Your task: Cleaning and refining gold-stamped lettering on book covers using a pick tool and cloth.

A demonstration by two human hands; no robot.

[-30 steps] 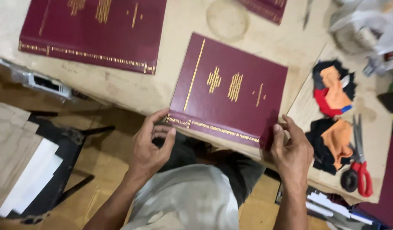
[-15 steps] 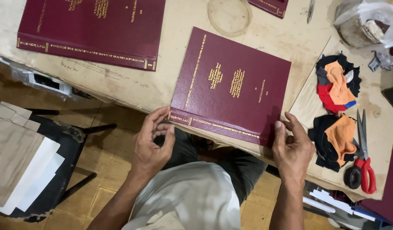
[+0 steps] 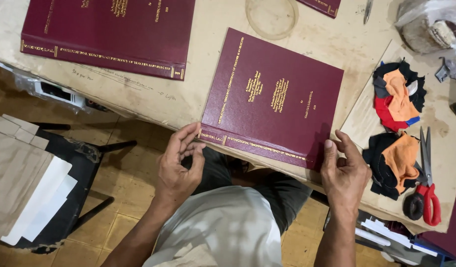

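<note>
The left hand has its fingers curled, fingertips touching the near-left corner of a maroon hardcover book with gold lettering; it is not gripped around the cover. The right hand is open, its fingers resting against the book's near-right corner. The two hands are well apart, one at each end of the spine edge. The book lies flat on the desk, slightly past its edge. Just right of the right hand lie cloth scraps and red-handled scissors. Beyond the left hand, farther away, lies a second maroon book.
</note>
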